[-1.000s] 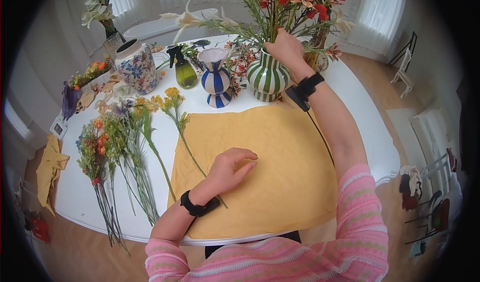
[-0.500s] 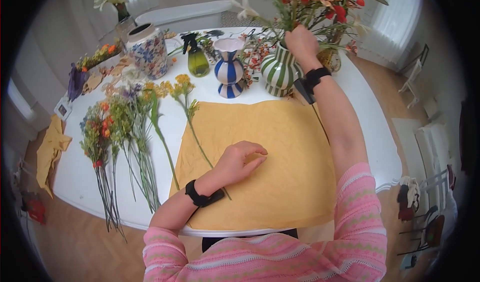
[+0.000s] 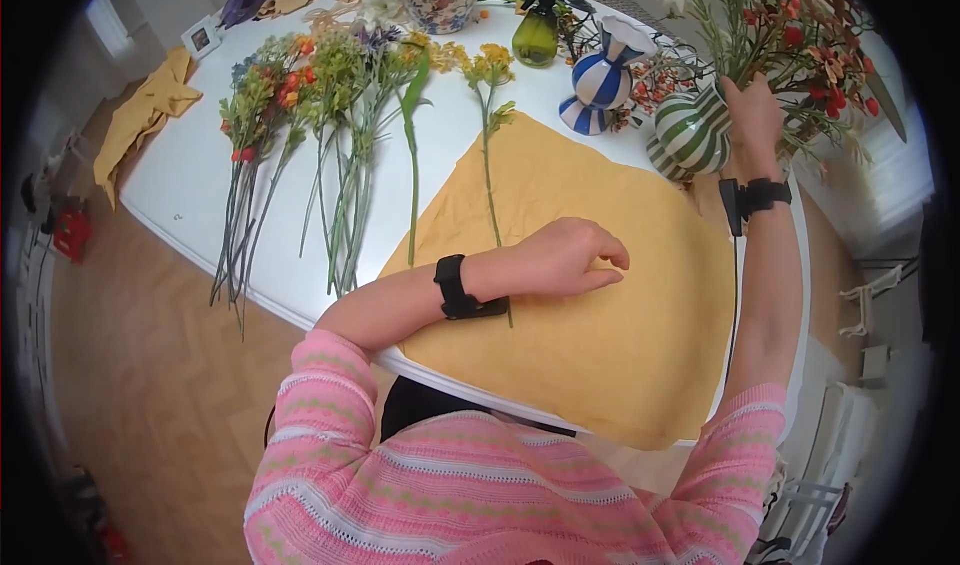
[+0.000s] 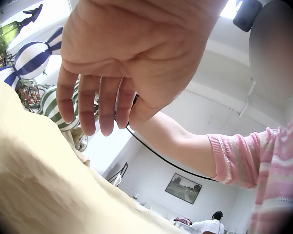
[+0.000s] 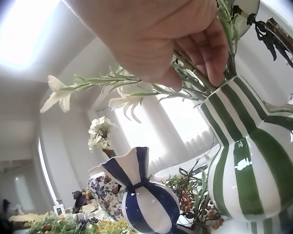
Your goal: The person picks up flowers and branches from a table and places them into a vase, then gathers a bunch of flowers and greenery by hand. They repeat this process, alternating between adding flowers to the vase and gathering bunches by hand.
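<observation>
My right hand [image 3: 755, 115] is at the mouth of the green-and-white striped vase [image 3: 690, 137]. In the right wrist view its fingers curl round flower stems [image 5: 230, 36] just above the vase's neck. White lilies [image 5: 57, 95] and red and orange flowers [image 3: 795, 37] spread from this bunch. My left hand [image 3: 570, 255] hovers low over a yellow paper sheet [image 3: 630, 345], palm down, fingers loosely bent around nothing. A yellow-flowered stem [image 3: 487, 170] lies on the sheet and passes beneath the left wrist.
Several cut flower stems [image 3: 345, 180] lie at left on the white table [image 3: 190, 200]. Behind the sheet stand a blue-and-white striped vase [image 3: 602, 80], a green spray bottle [image 3: 536, 40] and a floral-patterned vase [image 3: 440, 0]. Crumpled yellow paper [image 3: 150, 115] hangs over the table's left edge.
The head view has turned, so the table appears tilted. My right hand stays at the stems in the striped vase. The left hand keeps its loose pose above the paper.
</observation>
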The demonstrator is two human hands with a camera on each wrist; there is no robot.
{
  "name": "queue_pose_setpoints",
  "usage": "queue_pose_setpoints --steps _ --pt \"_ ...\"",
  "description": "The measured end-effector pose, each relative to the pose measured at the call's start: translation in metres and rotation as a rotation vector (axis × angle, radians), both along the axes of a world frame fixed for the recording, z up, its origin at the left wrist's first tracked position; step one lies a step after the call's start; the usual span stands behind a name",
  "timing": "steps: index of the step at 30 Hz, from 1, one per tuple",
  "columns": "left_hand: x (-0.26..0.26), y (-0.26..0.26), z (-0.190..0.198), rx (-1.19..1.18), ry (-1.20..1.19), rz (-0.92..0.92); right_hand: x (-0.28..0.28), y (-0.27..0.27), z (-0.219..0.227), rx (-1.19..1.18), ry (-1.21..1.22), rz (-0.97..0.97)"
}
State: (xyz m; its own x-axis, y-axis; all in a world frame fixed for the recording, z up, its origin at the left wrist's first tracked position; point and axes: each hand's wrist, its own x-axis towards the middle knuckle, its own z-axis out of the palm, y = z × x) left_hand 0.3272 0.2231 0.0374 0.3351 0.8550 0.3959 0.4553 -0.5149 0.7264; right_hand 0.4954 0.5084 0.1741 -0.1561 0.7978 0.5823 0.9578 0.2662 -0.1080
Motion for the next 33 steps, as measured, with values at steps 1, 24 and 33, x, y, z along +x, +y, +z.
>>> queue_pose_setpoints --steps 1,24,33 --pt "-0.002 0.000 0.003 -0.001 -0.002 0.003 -0.001 -0.002 0.001 -0.027 -0.008 -0.019" --pt "-0.242 -0.110 0.018 -0.496 0.645 1.159 -0.049 -0.148 -0.082 -0.359 0.191 0.666" --pt "-0.217 -0.091 -0.010 -0.573 0.614 1.020 -0.126 -0.241 -0.145 -0.758 -0.185 0.763"
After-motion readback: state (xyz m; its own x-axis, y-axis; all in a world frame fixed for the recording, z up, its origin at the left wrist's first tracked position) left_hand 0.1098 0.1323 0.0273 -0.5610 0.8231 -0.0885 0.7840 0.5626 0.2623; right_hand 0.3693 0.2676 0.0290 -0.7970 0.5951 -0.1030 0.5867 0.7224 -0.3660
